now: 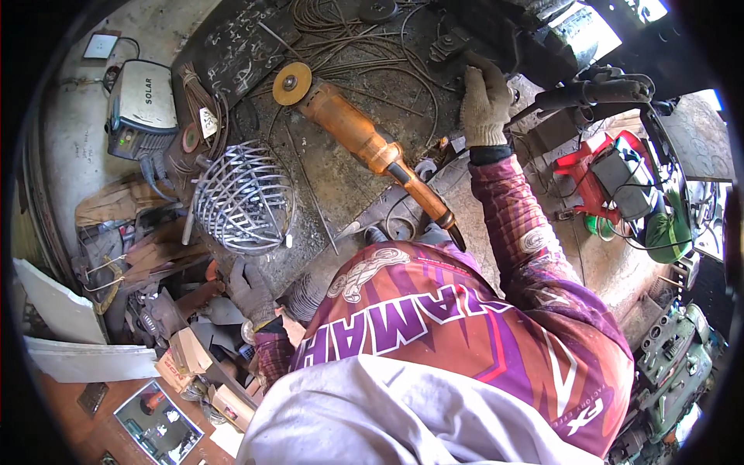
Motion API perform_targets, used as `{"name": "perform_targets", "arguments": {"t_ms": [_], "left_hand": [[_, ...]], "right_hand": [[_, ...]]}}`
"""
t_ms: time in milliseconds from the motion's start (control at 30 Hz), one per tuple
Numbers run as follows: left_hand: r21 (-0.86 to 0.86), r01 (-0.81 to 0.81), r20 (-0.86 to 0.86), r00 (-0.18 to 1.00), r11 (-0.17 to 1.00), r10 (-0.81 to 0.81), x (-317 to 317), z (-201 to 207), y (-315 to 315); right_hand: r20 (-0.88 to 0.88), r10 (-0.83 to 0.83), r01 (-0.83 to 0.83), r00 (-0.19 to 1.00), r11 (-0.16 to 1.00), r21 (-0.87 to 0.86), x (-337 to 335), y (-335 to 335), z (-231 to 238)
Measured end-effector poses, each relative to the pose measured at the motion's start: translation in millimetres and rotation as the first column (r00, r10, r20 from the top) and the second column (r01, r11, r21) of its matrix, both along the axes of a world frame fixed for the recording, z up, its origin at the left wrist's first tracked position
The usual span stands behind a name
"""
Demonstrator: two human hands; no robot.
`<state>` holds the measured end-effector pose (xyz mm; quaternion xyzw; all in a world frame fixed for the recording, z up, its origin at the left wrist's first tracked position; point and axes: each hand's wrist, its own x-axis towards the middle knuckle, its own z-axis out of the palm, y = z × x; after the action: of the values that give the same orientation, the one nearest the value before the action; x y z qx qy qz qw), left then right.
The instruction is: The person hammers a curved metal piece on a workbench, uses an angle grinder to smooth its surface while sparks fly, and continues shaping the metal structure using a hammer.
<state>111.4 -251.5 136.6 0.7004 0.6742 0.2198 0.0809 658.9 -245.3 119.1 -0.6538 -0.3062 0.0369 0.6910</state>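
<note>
My right hand (486, 108), in a cream work glove with darkened fingertips, is stretched far forward at a dark metal machine part (527, 58). Its fingers curl over, and what they grip is lost in the dark. My left hand (253, 293), in a grey glove, is low on the left with its fingers loosely extended. Just beyond it stands a rounded cage of bent metal strips (242, 198). Between my arms lies an orange angle grinder (349, 124) with a tan disc (291, 84); its handle end points back toward my body, and neither hand touches it.
Coiled wire rod (333, 35) lies at the back of the workbench. A white box-shaped welding machine (147, 97) stands at far left. A red-framed item with cables (612, 174) is on the right, above a green machine (674, 372). Cardboard and scraps (186, 356) crowd the lower left.
</note>
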Motion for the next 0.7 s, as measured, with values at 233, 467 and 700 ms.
{"name": "perform_targets", "arguments": {"t_ms": [233,467,700], "left_hand": [[0.010,-0.018,0.011,1.000,1.000,0.018,-15.2,-11.2,0.4],[0.044,0.074,0.056,0.995,0.996,-0.077,-15.9,-13.1,8.1],[0.066,0.073,0.016,0.997,0.995,-0.074,-6.7,-2.5,0.8]], "right_hand": [[-0.003,0.046,-0.046,0.999,0.999,-0.007,-2.6,3.1,-5.0],[-0.004,0.114,-0.114,0.993,0.993,-0.013,-6.8,-22.9,14.5],[0.012,0.045,-0.041,0.999,0.975,-0.218,-43.2,-114.8,-2.5]]}}
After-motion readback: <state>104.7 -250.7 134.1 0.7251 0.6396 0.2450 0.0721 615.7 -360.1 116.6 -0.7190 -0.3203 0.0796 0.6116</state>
